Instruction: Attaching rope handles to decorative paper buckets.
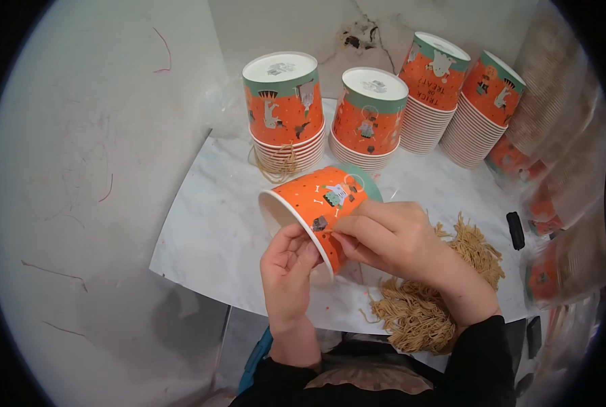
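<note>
An orange paper bucket (305, 192) with a green base band, a white rim and printed cartoon figures is tilted on its side in front of me, its mouth facing left and toward me. My left hand (286, 268) is closed on the near rim, with fingers reaching into the mouth. Against the outer wall, just above that rim, my right hand (394, 237) has thumb and forefinger pinched together. What lies in that pinch is too small to make out. Under my right forearm is a bundle of tan cords (415, 315), spreading out on both sides of the arm.
Upside-down stacks of matching buckets (286, 105) stand along the back of the marble-patterned table (201, 224). Loose tan cords (276, 163) hang by the left stack. Plastic-wrapped bucket stacks (554, 210) crowd the right side, near a small black object (515, 230). A pale wall (106, 224) rises at left.
</note>
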`<state>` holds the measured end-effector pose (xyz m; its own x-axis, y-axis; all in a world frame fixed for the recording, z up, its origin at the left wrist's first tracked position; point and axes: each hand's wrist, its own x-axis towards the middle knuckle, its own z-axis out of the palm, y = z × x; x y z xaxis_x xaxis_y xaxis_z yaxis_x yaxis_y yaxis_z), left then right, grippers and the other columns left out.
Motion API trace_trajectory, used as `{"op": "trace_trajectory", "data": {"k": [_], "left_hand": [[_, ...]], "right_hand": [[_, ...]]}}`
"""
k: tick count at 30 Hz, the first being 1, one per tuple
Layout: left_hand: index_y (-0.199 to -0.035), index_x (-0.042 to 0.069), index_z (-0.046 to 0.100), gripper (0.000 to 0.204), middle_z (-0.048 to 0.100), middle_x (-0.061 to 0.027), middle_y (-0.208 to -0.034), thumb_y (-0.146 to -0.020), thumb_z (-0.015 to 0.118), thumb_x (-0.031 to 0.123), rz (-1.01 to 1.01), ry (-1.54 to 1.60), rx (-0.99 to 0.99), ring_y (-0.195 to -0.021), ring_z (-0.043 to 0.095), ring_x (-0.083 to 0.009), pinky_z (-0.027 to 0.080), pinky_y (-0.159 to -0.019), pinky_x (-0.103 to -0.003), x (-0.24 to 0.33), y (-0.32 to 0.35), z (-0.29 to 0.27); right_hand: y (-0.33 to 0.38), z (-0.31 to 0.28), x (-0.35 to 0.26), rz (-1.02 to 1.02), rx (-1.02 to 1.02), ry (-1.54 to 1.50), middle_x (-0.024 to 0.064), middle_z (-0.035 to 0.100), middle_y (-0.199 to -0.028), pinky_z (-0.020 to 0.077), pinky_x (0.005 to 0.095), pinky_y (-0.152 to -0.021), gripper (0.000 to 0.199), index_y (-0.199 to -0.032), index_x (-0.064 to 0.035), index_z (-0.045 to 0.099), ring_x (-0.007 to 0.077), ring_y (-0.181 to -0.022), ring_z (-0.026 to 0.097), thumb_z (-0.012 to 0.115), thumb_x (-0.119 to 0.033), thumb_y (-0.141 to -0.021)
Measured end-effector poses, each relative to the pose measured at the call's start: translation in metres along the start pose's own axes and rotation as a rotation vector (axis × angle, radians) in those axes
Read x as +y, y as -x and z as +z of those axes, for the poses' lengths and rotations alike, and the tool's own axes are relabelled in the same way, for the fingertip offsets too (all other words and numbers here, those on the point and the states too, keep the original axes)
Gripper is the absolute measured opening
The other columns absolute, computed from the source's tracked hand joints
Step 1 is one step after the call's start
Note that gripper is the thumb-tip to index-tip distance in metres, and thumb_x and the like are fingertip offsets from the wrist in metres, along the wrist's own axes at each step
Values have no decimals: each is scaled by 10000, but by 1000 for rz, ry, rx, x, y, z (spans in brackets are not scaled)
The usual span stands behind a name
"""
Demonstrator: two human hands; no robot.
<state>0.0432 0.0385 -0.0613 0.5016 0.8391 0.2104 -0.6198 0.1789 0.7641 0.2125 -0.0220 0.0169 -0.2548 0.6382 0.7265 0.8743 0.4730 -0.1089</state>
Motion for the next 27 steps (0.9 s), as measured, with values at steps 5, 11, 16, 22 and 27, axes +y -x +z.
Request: {"op": "trace_trajectory", "data": {"k": [5, 11, 16, 22, 27], "left_hand": [[-1277, -90, 532, 365, 636, -157, -1232, -937, 627, 2, 0, 78, -16, -1124, 632, -199, 495, -991, -311, -4, 0, -5], [-1278, -87, 539, 389, 635, -162, -1232, -913, 654, -18, 28, 48, -9, -1136, 622, -196, 485, -1001, -316, -9, 1, -5], [-1244, -65, 550, 323, 660, -140, -1172, -930, 604, -12, 55, 9, 9, -1047, 658, -177, 536, -910, -309, -10, 1, -4], [-1239, -97, 571, 337, 656, -159, -1185, -919, 650, -27, 40, 39, -9, -1092, 647, -196, 500, -972, -310, -11, 3, -7], [-1156, -89, 629, 253, 698, -135, -1081, -914, 666, -23, 44, 1, 28, -980, 673, -166, 520, -888, -276, -12, 5, -7]], "right_hand": [[1, 0, 2, -77, -41, 14, 27, 600, -719, 499, 292, -489, 248, -911, -72, 673, 183, -572, 621, 797, -75, -696], [1, -2, 2, -101, -49, 50, 14, 586, -713, 494, 282, -484, 238, -912, -77, 663, 160, -569, 621, 779, -77, -705], [5, -2, 3, -130, -82, 78, 17, 600, -753, 508, 283, -505, 247, -922, -66, 655, 159, -598, 637, 772, -105, -707], [7, 3, 2, -146, -69, 102, 23, 559, -768, 503, 291, -508, 270, -901, -53, 619, 158, -613, 631, 724, -132, -666], [5, 3, 0, -156, -53, 85, 21, 515, -756, 482, 301, -494, 266, -884, -48, 597, 155, -591, 600, 677, -143, -648]]}}
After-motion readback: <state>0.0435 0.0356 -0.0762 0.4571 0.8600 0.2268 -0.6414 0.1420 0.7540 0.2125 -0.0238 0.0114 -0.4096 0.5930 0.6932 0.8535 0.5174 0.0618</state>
